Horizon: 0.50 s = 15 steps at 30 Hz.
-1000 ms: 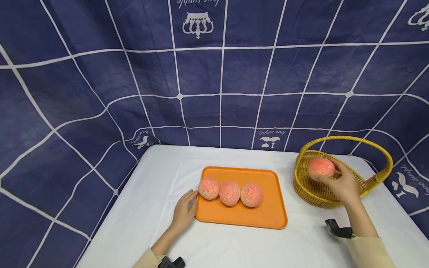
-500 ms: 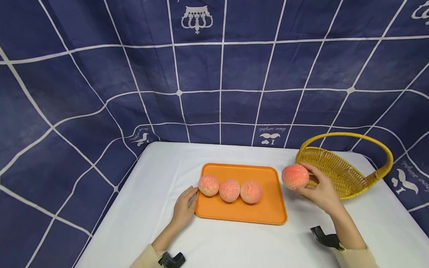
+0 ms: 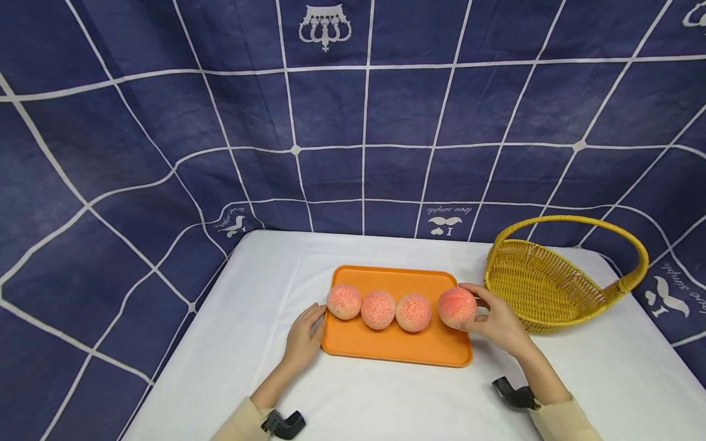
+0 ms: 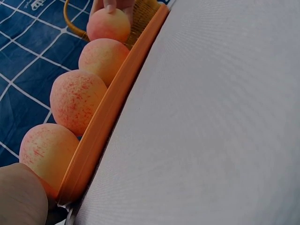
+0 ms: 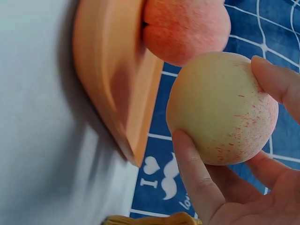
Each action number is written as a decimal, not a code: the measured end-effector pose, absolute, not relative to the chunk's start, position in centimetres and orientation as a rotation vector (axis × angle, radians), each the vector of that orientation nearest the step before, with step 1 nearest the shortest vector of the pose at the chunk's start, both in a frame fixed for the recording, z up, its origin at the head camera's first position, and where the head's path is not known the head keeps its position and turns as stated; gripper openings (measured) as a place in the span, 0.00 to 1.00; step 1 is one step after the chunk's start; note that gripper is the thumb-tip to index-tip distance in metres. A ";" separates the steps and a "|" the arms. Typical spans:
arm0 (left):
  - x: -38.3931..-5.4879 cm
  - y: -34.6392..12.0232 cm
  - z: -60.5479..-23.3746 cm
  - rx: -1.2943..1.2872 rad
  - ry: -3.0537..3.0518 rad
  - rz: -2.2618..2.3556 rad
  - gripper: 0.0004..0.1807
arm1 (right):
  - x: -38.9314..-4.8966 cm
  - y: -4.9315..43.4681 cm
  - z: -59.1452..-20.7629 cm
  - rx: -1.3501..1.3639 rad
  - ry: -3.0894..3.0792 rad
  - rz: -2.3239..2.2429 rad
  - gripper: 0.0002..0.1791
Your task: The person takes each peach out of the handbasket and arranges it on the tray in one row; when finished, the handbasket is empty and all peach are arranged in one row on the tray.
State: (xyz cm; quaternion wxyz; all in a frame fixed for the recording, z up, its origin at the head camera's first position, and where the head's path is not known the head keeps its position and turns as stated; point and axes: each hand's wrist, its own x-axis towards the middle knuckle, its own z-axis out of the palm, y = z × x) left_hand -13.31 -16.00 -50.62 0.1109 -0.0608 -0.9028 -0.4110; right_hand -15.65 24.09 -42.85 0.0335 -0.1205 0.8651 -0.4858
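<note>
My right hand (image 3: pixel 499 321) holds a pink-and-cream peach (image 3: pixel 457 307) between thumb and fingers, over the right end of the orange tray (image 3: pixel 386 349). In the right wrist view the fingers curl round this peach (image 5: pixel 220 108), close beside another peach (image 5: pixel 187 28). Three peaches stand in a row along the tray: a left one (image 3: pixel 344 301), a middle one (image 3: pixel 377 310) and a right one (image 3: pixel 413 312). My left hand (image 3: pixel 302 337) rests at the tray's left edge with fingers extended, near the left peach. Its thumb shows by the tray rim in the left wrist view.
A yellow wicker basket (image 3: pixel 543 288) with a tall arched handle stands right of the tray, with no peach showing inside. White cloth (image 3: pixel 375 398) covers the table. A dark blue curtain (image 3: pixel 331 177) with white lines hangs behind and at the sides.
My right hand has carried the peach left, from inside the basket to over the tray's right end. My left hand and the three tray peaches have stayed in place.
</note>
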 end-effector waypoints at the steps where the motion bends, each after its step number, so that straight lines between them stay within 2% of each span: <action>1: -13.3 -16.0 -50.6 -0.181 -2.652 -1.205 0.20 | -15.6 24.0 -43.0 -0.364 2.646 -1.502 0.44; 15: -13.1 -16.0 -50.6 -0.172 -2.658 -1.218 0.20 | -15.8 23.5 -44.6 -0.326 2.646 -1.376 0.44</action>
